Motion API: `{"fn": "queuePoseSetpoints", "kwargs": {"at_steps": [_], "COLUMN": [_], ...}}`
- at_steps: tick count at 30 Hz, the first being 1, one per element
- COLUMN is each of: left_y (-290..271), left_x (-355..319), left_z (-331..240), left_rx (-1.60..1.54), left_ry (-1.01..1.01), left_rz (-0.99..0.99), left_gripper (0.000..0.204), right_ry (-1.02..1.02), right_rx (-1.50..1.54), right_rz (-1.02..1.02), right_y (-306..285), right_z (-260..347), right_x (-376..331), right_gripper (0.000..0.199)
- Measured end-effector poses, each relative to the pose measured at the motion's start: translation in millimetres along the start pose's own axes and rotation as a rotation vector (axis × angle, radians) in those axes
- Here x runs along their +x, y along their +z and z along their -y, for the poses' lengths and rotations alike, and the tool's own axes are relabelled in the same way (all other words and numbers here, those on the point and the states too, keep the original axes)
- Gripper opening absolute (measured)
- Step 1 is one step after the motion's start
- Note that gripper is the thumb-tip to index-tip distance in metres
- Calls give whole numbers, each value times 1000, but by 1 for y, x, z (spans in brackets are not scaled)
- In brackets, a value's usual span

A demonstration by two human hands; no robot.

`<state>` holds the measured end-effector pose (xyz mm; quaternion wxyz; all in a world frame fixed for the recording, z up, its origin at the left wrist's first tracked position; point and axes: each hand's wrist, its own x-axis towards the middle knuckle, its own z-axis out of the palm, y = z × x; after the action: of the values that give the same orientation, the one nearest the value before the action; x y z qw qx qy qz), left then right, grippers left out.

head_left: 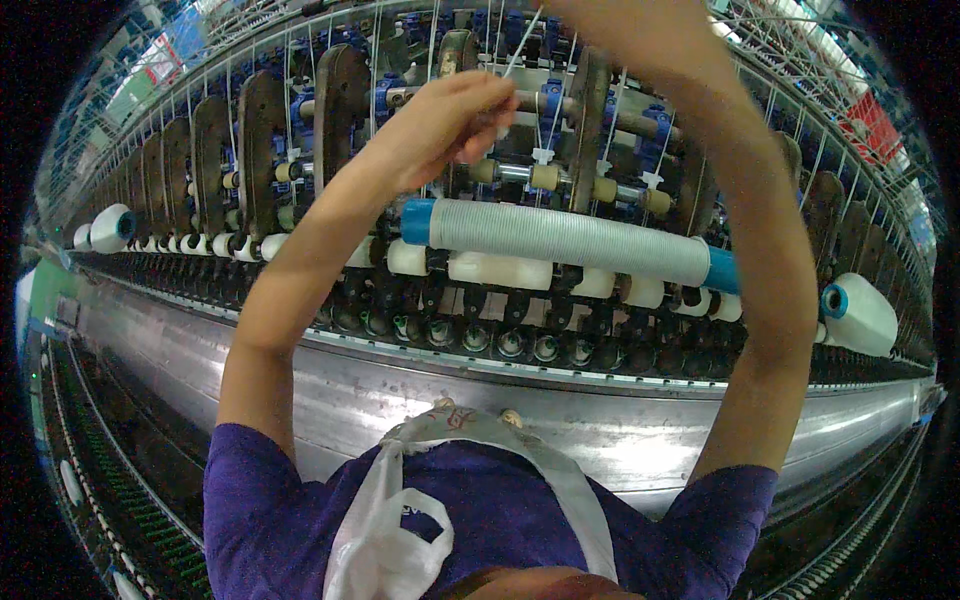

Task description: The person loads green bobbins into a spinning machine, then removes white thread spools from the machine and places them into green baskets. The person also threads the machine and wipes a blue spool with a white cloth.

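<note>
A worker in a purple shirt (290, 520) reaches both bare arms up into a long row of spinning machinery, a white strand (524, 43) slanting between the hands. The left hand (455, 125), its fingers curled inward, pinches the strand's lower end; the right hand (625, 25) is blurred and cut off at the upper edge, so from here its grip cannot be told. The work looks to be partway along: the white-wound tube (570, 238) with blue ends is already wrapped with thread, while the strand is still between the hands, its handling apparently the part left to finish. The strand rises from the left fingertips toward the right hand, up and to the right. The tube lies just below the left hand, apart from it, above a row of white rollers (500, 270), with the right forearm crossing in front of its far end.
</note>
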<state>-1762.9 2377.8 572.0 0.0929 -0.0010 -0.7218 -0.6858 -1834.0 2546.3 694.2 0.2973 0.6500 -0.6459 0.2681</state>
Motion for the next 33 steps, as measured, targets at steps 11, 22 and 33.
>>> {"fn": "queuePoseSetpoints", "kwargs": {"at_steps": [11, 22, 33], "left_y": [-20, -21, 10], "left_x": [-17, -12, 19], "left_z": [-12, -7, 4], "left_rx": [84, 283, 481], "left_ry": [507, 290, 557], "left_rz": [-412, -425, -271], "left_gripper": [22, 36, 35], "right_ry": [228, 388, 341], "right_rx": [520, 450, 440], "right_rz": [82, 98, 6], "right_y": [98, 85, 87], "right_z": [-34, -40, -47], "right_x": [-41, -50, -64], "right_gripper": [18, 19, 20]}}
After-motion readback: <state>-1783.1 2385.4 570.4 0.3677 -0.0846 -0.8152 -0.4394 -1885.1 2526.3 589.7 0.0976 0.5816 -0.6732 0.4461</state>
